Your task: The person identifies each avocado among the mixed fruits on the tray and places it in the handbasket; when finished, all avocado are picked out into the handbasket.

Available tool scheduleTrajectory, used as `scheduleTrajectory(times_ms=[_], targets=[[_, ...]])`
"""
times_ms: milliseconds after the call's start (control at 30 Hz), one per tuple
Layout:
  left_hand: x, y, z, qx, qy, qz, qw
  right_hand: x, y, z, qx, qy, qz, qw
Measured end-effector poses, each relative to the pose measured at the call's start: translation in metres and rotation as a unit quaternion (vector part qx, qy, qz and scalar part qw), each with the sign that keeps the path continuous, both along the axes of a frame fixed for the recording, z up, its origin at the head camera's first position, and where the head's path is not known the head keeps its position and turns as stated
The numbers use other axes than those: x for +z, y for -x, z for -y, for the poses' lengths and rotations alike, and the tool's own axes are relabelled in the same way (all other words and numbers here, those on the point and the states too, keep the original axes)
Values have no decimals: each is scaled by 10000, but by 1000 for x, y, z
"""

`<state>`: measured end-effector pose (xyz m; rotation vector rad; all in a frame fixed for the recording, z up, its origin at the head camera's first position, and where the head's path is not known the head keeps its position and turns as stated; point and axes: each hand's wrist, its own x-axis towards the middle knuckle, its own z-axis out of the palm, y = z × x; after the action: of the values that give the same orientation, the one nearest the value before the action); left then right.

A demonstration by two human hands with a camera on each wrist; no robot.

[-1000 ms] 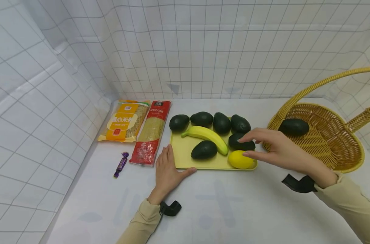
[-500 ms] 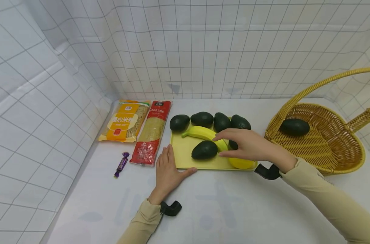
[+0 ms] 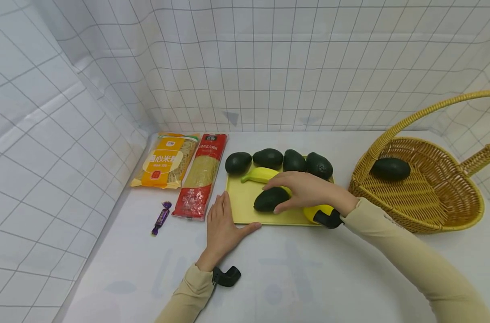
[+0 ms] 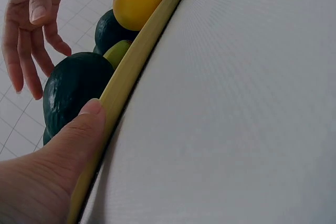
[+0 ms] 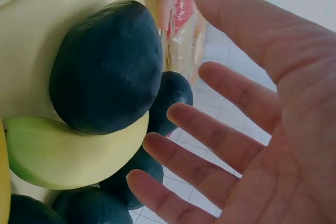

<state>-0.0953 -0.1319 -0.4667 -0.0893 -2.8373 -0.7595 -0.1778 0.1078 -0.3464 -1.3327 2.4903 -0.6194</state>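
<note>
My left hand [image 3: 222,229] rests at the front left corner of the yellow tray [image 3: 240,204], fingers straight along its left side. Its thumb [image 4: 79,132] touches the front rim. Over the tray hovers my right hand [image 3: 309,190], fingers and thumb spread above a dark green avocado [image 3: 265,200]. The right wrist view shows a gap between that avocado [image 5: 107,66] and the fingers. A banana [image 3: 259,174], partly hidden by the right hand, lies behind the avocado. The right wrist partly covers a lemon [image 3: 310,212]; in the left wrist view the lemon [image 4: 140,1] shows beside the rim.
Several more avocados [image 3: 267,158] line the tray's back edge. A wicker basket [image 3: 410,193] with a tall handle stands at right, holding one avocado [image 3: 391,169]. Left of the tray lie a red noodle packet [image 3: 202,172], an orange pasta packet [image 3: 162,161] and a purple wrapped candy [image 3: 161,218].
From beside the lemon at the tray's right end, my right hand has moved left and come over the front avocado. The left hand has stayed in place.
</note>
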Motion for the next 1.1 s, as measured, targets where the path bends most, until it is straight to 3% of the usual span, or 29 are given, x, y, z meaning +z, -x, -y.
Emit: scheduleTrajectory(times_ms=[567,1100], targets=[[1,-1,0,15,-28,22,10000,-18,10,15,80,-692,293,9971],[4,-2,-1,42,-46,226,9997,-23,4,18,93,-649,402,9970]])
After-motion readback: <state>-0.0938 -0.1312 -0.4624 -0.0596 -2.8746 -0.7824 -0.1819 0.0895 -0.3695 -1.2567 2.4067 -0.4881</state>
